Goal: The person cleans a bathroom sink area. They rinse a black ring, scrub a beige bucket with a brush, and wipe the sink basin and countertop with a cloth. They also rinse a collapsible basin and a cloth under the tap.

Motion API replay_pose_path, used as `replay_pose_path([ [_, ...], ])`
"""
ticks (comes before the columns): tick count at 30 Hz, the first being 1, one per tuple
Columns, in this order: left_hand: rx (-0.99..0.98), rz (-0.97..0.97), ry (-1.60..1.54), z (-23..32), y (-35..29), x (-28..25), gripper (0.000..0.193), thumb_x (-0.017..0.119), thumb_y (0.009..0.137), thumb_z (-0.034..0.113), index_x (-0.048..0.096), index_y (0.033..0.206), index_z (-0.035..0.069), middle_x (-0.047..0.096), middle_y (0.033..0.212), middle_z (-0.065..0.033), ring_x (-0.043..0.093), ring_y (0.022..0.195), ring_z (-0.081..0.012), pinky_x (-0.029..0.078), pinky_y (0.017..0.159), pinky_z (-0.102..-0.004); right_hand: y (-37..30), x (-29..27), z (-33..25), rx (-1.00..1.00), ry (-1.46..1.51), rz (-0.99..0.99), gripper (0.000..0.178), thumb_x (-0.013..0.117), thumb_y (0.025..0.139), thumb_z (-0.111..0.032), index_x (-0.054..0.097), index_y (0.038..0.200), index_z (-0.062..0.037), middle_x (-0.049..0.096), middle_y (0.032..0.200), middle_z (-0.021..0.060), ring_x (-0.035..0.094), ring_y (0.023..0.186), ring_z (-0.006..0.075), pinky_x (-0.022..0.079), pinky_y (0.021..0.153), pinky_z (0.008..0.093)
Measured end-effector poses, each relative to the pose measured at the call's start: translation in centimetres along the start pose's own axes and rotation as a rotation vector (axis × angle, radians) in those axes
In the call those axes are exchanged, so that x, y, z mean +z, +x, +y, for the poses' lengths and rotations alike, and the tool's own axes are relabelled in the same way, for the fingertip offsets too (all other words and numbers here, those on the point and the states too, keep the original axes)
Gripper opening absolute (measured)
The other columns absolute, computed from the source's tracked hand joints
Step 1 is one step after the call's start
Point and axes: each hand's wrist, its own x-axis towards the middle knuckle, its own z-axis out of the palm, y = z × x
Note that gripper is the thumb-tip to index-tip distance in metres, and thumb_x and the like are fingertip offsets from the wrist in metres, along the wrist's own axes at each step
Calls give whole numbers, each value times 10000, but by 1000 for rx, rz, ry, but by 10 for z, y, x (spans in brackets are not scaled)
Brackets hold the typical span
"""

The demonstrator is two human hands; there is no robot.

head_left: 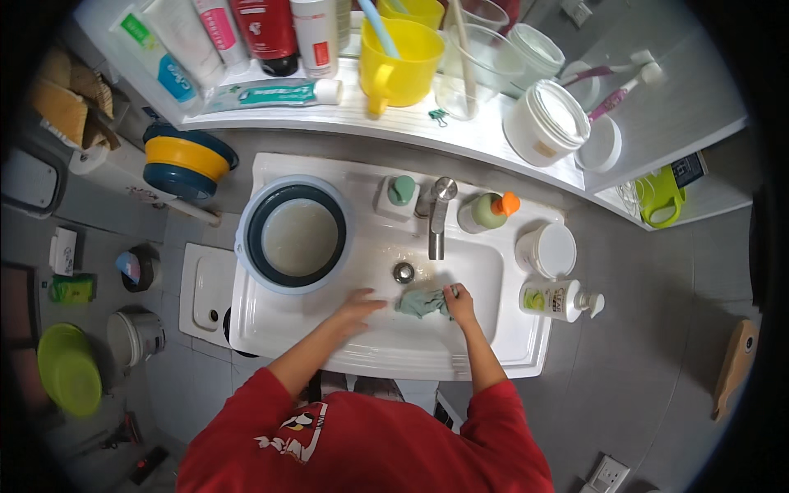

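A wet-looking, crumpled grey-green cloth (421,303) lies low in the white sink (480,267), just in front of the metal drain plug (403,273). My right hand (462,305) is closed on the cloth's right end. To the left of the cloth, my left hand (358,311) is held over the sink with its fingers stretched out, slightly blurred and apart from the cloth. Behind the drain stands the metal faucet (437,222). Some suds or droplets show around the drain.
A blue-grey collapsible basin (246,240) holding cloudy liquid rests on the sink's left side. Soap dispenser (400,197), orange-topped pump bottle (486,212), white tub (546,250) and white pump bottle (552,300) line the back and right rim. Above hangs a shelf (329,115) crowded with toiletries.
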Motion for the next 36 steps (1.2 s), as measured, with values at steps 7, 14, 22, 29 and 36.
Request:
replay_pose_path([
  [7, 141, 29, -1457, 10, -47, -88, 465, 554, 792, 121, 341, 1176, -32, 395, 1164, -231, 400, 1114, -344, 365, 944, -503, -28, -37, -8, -225, -546, -34, 238, 577, 813, -243, 605, 936, -41, 608, 730, 102, 585, 669, 189, 469, 619, 298],
  [14, 319, 308, -747, -19, -73, -73, 331, 455, 734, -27, 401, 1051, -107, 471, 1055, -211, 524, 950, -330, 471, 816, -479, -25, -69, -144, 51, 704, -211, 246, 389, 906, -101, 505, 1055, 58, 605, 928, 146, 625, 789, 200, 489, 659, 243],
  [22, 118, 199, -642, -45, -66, -13, 352, 472, 729, -31, 389, 1063, -106, 479, 1018, -214, 547, 903, -338, 510, 747, -468, 12, -86, -213, 383, 1447, -516, 127, 322, 877, -3, 372, 947, 91, 508, 1030, 317, 566, 959, 354, 516, 824, 374],
  [29, 149, 226, -426, -54, -16, 10, 608, 465, 682, -89, 276, 1243, 54, 449, 1053, -193, 553, 908, -325, 535, 706, -445, 10, -96, -152, 141, 402, -376, 185, 494, 809, -66, 562, 955, 22, 630, 852, 152, 632, 705, 255, 535, 634, 310],
  [36, 74, 257, -373, -54, -1, 5, 716, 459, 654, -108, 216, 1285, 127, 431, 1114, -165, 551, 931, -330, 554, 624, -417, -9, 38, 41, -81, -757, -308, 407, 638, 702, -255, 548, 1063, -88, 296, 1329, 226, 318, 1212, 315, 344, 944, 452],
])
